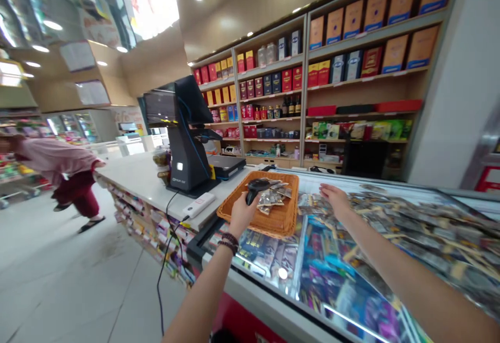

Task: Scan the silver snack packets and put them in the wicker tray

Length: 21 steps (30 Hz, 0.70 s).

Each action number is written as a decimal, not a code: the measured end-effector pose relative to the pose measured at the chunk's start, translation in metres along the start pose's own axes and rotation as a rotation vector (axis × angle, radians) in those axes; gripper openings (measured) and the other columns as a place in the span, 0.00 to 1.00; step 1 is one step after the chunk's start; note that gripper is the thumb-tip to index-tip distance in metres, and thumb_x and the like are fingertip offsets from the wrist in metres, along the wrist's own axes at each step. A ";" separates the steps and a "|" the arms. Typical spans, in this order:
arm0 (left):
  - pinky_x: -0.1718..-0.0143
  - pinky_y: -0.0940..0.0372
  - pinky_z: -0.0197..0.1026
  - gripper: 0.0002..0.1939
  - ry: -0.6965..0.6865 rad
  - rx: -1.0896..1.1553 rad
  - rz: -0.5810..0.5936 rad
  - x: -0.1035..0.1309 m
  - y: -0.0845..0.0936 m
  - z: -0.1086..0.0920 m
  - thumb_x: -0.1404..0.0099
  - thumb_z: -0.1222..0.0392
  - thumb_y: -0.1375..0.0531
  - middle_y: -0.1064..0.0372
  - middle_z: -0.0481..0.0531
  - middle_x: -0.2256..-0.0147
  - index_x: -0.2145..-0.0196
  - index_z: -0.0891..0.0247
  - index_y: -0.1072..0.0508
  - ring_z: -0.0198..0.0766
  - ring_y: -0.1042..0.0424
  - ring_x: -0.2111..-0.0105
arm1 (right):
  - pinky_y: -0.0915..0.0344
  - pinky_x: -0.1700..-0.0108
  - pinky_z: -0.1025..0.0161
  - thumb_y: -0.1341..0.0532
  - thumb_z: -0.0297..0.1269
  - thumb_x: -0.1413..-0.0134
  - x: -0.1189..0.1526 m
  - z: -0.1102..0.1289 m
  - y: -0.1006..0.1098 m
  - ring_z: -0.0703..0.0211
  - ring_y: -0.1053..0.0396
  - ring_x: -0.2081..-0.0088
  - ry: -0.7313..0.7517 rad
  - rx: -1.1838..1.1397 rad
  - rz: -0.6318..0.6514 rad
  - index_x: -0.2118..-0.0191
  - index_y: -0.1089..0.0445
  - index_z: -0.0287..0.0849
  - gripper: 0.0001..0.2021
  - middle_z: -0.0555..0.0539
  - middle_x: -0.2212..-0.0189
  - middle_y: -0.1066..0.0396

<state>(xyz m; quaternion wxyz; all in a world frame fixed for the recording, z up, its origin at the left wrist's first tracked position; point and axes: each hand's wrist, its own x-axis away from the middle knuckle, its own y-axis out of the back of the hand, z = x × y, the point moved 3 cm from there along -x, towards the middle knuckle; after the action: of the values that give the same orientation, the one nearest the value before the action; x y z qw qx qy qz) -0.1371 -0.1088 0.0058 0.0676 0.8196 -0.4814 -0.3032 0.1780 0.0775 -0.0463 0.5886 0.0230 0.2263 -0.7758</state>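
Note:
My left hand (pixel 244 212), with a beaded bracelet (pixel 228 242) at the wrist, is closed round a black handheld barcode scanner (pixel 254 191). The scanner is over a woven orange basket (pixel 289 217), which holds several small silvery packets (pixel 270 197). To the right, my right hand (pixel 335 197) has its fingers stretched out toward the basket, with nothing visible in them. Just below and left of those fingers lie more small packets (pixel 313 204) on the glass counter (pixel 269 267); whether they touch is unclear. A wide spread of packets (pixel 414 218) lies beside my right forearm.
A black cash register (pixel 191 140) stands on the white counter (pixel 135 174) to the left, with a white device (pixel 199 205) and a hanging black cable (pixel 159 280) near it. Shelves of boxes (pixel 269 85) line the back. A person (pixel 64 163) bends at far left.

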 end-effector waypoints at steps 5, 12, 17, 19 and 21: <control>0.71 0.39 0.37 0.20 -0.060 0.121 0.116 0.013 -0.059 -0.039 0.35 0.41 0.40 0.31 0.48 0.77 0.62 0.63 0.25 0.37 0.32 0.76 | 0.23 0.65 0.59 0.28 0.36 0.58 0.001 0.038 0.105 0.56 0.24 0.72 -0.094 0.171 -0.079 0.72 0.24 0.43 0.06 0.49 0.77 0.23; 0.68 0.40 0.37 0.18 -0.160 0.081 0.238 0.046 -0.130 -0.077 0.35 0.45 0.37 0.25 0.54 0.70 0.59 0.63 0.24 0.43 0.26 0.68 | 0.26 0.64 0.56 0.21 0.35 0.73 0.064 0.056 0.168 0.49 0.24 0.70 -0.186 0.397 0.145 0.77 0.22 0.42 0.12 0.46 0.75 0.21; 0.67 0.41 0.38 0.17 -0.168 0.048 0.360 0.073 -0.170 -0.078 0.33 0.45 0.39 0.24 0.54 0.68 0.58 0.62 0.24 0.44 0.26 0.67 | 0.27 0.57 0.57 0.21 0.43 0.74 0.103 0.060 0.144 0.49 0.25 0.63 0.058 0.707 0.683 0.72 0.18 0.48 0.16 0.48 0.69 0.19; 0.67 0.42 0.38 0.16 -0.147 0.031 0.398 0.082 -0.182 -0.073 0.33 0.46 0.39 0.25 0.54 0.69 0.59 0.62 0.24 0.44 0.26 0.68 | 0.27 0.60 0.58 0.21 0.45 0.75 0.104 0.056 0.141 0.51 0.25 0.66 0.042 0.719 0.687 0.73 0.19 0.47 0.17 0.49 0.71 0.20; 0.68 0.42 0.38 0.16 -0.112 0.028 0.424 0.087 -0.189 -0.066 0.33 0.45 0.40 0.26 0.53 0.72 0.60 0.62 0.24 0.43 0.27 0.70 | 0.27 0.64 0.59 0.20 0.47 0.80 0.098 0.050 0.144 0.53 0.26 0.70 0.002 0.641 0.565 0.74 0.22 0.45 0.21 0.50 0.74 0.22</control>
<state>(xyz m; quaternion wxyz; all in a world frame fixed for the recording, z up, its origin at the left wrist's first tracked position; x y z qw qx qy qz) 0.0720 -0.0938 -0.0543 0.0917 0.6827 -0.6501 -0.3207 0.2925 -0.0595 -0.0782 0.7411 0.2664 -0.0409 -0.6150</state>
